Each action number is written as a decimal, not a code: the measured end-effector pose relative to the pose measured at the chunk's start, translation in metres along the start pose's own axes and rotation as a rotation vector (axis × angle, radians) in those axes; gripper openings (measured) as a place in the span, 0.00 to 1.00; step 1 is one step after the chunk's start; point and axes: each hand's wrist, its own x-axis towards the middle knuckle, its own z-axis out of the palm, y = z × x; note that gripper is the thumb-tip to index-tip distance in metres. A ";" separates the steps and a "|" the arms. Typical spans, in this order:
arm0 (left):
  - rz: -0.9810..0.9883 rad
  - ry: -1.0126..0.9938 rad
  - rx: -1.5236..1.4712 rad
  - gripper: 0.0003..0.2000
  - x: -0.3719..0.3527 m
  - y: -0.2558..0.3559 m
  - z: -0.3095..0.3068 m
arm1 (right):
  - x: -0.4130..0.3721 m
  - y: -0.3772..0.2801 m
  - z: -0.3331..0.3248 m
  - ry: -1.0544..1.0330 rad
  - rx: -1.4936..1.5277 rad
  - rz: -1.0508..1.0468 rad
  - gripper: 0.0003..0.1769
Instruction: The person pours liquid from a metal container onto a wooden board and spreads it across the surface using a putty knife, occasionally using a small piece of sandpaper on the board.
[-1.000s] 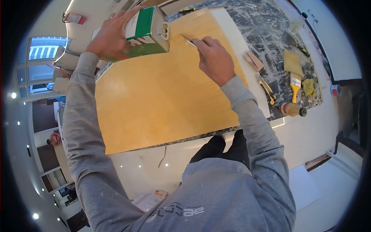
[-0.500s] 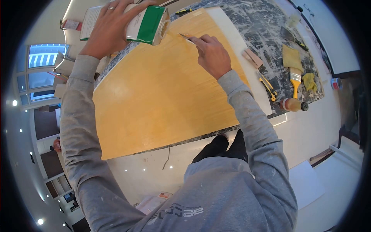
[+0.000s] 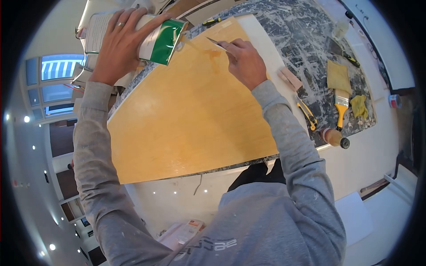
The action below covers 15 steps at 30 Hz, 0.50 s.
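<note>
1. Left hand (image 3: 120, 46): the grip is closed, with the fingers spread and wrapped over the side of a tin; a ring shows on one finger.
2. Tin (image 3: 160, 39): a green-and-white rectangular container, held in the air and tipped over. Its top end points down toward the far left edge of the panel. Its contents are hidden inside it, and whether anything runs from the opening cannot be told.
3. Panel (image 3: 186, 119): a yellow wooden sheet lying flat on the desk (image 3: 301, 35) and covering its left part.
4. Amber patch (image 3: 213, 55): a wet stain on the far part of the panel, between the tin and the right hand, just beneath the blade.
5. Blade (image 3: 215, 42): a thin metal strip, with its tip pointing toward the tin.
6. Right hand (image 3: 245, 64): the grip is pinched tight on the near end of the blade, with the fingers curled.
7. Wood block (image 3: 290, 79) and yellow-handled tool (image 3: 307, 113): both lie on the paint-streaked desk, just beside the panel's right edge.
8. Bottle (image 3: 334, 137): a brown container with a dark cap, lying on its side at the desk's near edge; its fill cannot be told.
9. Brush (image 3: 341, 105), yellow pad (image 3: 338, 76) and rag (image 3: 358, 105): these lie close together at the right of the desk.
</note>
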 end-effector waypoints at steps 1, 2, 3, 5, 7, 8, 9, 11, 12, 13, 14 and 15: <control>-0.006 -0.001 -0.006 0.42 0.003 0.000 -0.001 | 0.002 0.002 0.002 0.008 0.013 -0.011 0.18; -0.009 -0.005 -0.001 0.42 0.005 0.000 -0.003 | 0.004 0.004 0.004 0.014 0.026 -0.022 0.18; -0.012 -0.009 0.005 0.41 0.007 0.001 -0.005 | 0.006 0.004 0.005 0.012 0.030 -0.012 0.18; -0.016 -0.021 0.027 0.41 0.011 0.001 -0.008 | 0.009 0.004 0.007 0.008 0.039 0.004 0.17; -0.013 -0.042 0.056 0.40 0.014 0.002 -0.011 | 0.012 0.005 0.008 -0.003 0.056 0.016 0.17; -0.017 -0.042 0.060 0.40 0.014 0.002 -0.012 | 0.013 0.006 0.009 -0.009 0.064 0.023 0.17; -0.021 -0.042 0.063 0.40 0.015 0.002 -0.013 | 0.014 0.006 0.010 0.003 0.088 0.020 0.17; -0.023 -0.052 0.070 0.39 0.017 0.003 -0.016 | 0.015 0.008 0.014 0.032 0.130 0.013 0.16; -0.023 -0.062 0.076 0.39 0.017 0.003 -0.019 | 0.017 0.005 0.012 0.022 0.175 0.034 0.16; -0.023 -0.071 0.082 0.39 0.018 0.003 -0.022 | 0.018 0.002 0.010 0.011 0.220 0.055 0.15; -0.021 -0.085 0.100 0.39 0.019 0.003 -0.024 | 0.020 -0.001 0.008 0.000 0.266 0.076 0.15; -0.019 -0.099 0.118 0.40 0.019 0.003 -0.026 | 0.023 -0.004 0.007 -0.005 0.281 0.083 0.15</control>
